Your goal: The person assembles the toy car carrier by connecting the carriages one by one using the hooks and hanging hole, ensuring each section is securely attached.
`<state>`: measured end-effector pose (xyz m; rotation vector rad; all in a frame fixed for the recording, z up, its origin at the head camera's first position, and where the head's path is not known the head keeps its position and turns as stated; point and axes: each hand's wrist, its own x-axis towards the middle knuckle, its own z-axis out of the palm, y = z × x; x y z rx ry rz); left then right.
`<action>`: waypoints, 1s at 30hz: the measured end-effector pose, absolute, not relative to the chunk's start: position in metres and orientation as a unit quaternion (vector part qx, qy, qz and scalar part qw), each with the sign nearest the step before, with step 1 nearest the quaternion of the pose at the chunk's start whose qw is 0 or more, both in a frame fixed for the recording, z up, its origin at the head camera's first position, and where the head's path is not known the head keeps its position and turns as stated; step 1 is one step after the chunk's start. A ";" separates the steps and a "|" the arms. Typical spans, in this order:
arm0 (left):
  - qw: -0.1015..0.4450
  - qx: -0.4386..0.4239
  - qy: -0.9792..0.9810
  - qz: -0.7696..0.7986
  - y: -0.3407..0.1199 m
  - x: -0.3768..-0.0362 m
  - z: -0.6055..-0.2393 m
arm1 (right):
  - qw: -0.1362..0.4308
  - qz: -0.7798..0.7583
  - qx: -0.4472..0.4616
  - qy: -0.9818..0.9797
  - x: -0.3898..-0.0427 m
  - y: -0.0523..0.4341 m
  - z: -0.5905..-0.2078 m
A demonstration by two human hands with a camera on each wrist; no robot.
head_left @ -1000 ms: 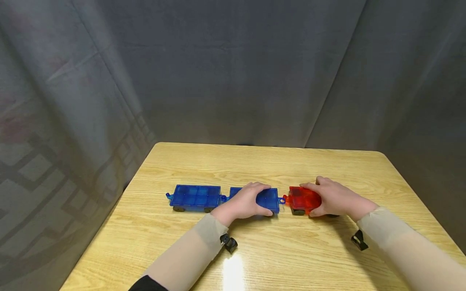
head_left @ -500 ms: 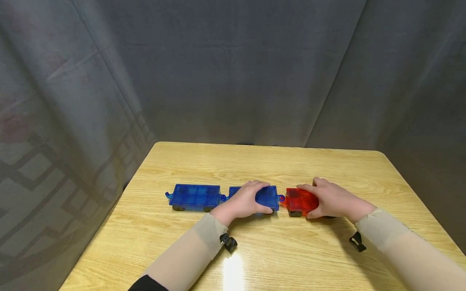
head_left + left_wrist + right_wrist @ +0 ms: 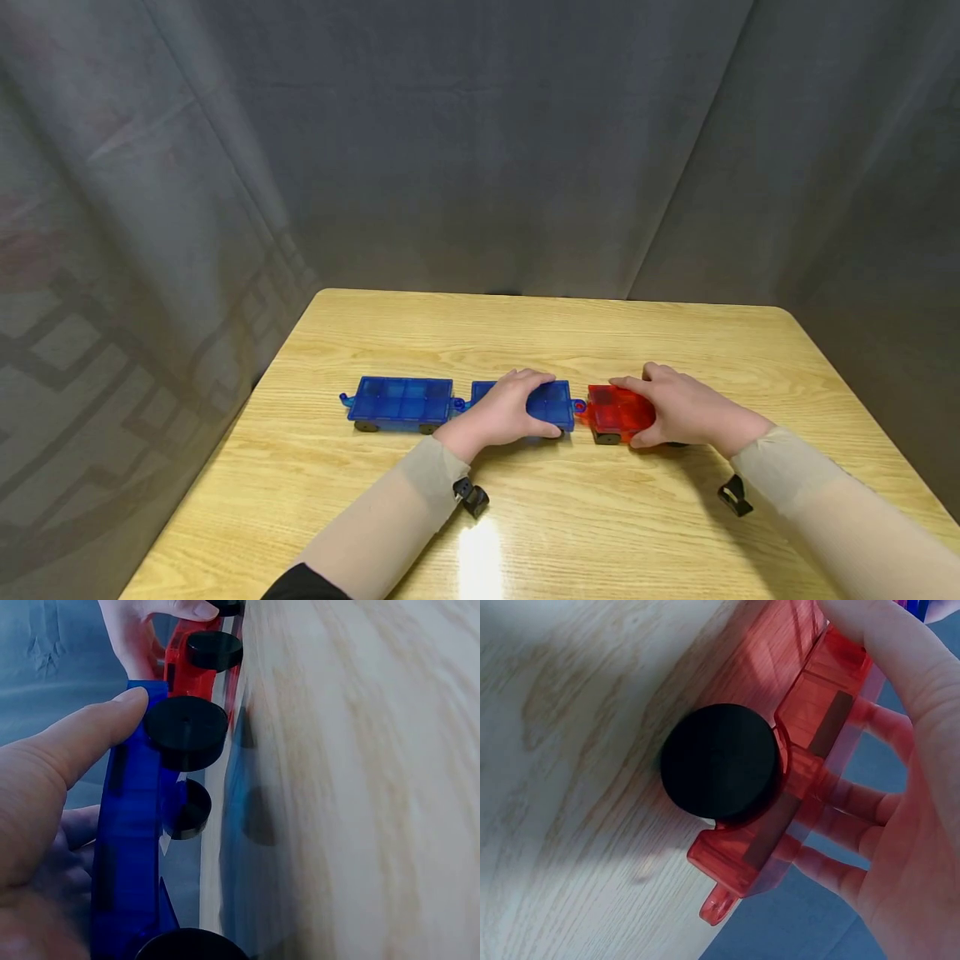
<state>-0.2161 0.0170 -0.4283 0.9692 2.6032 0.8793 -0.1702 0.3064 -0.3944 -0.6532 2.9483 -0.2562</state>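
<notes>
Three translucent toy train cars stand in a row on the wooden table. My left hand (image 3: 504, 410) grips the middle blue toy train car (image 3: 553, 405) from above, thumb on its near side and fingers over the far side. The red toy train car (image 3: 606, 407) is held the same way by my right hand (image 3: 682, 408). Between them, the blue car's ring (image 3: 579, 406) overlaps the red car's coupling. In the right wrist view the red car's black wheel (image 3: 720, 763) shows large, with fingers (image 3: 832, 870) along its far side.
A second blue car (image 3: 403, 400) is linked behind the middle one, its hook (image 3: 346, 400) pointing left. The wooden table (image 3: 570, 517) has rounded far corners. Grey curtains (image 3: 480, 150) hang behind it. A black wrist device (image 3: 471, 498) sits at my left cuff.
The red car has moved left in my right hand, closing the small distance to the blue car's ring. My left hand keeps its hold on the middle blue car.
</notes>
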 end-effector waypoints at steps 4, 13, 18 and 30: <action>0.113 0.331 0.889 0.294 0.017 -0.216 -0.428 | 0.056 -0.086 -0.212 0.972 -0.171 0.306 -0.395; 0.113 0.336 0.892 0.280 0.018 -0.216 -0.428 | 0.056 -0.087 -0.207 0.973 -0.171 0.306 -0.395; 0.112 0.340 0.893 0.271 0.018 -0.216 -0.430 | 0.056 -0.092 -0.208 0.972 -0.170 0.306 -0.396; 0.119 0.340 0.895 0.264 0.019 -0.215 -0.429 | 0.050 -0.096 -0.213 0.971 -0.168 0.306 -0.396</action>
